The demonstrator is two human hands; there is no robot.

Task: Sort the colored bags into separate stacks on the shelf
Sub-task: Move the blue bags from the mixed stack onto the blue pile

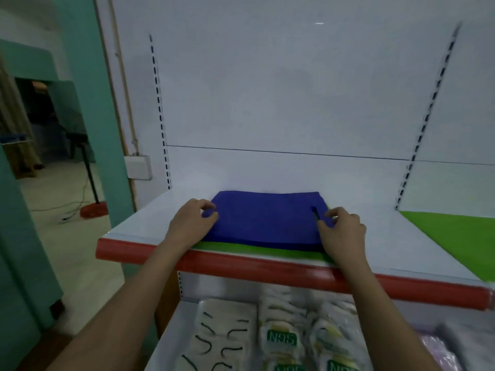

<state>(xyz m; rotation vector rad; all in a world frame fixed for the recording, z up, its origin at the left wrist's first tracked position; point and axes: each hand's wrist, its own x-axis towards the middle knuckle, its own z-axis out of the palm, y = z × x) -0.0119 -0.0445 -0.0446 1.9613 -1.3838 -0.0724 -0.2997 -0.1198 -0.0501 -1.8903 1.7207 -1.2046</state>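
Blue bag, folded flat atop a green bag at the shelf front: left hand and right hand pinch its side edges, apparently to lift it off towards a separate stack.

A retail shop is showing here. A white gondola shelf is carrying a red price strip beneath slotted uprights, and packaged N95 masks are lying stocked on the lower shelf.
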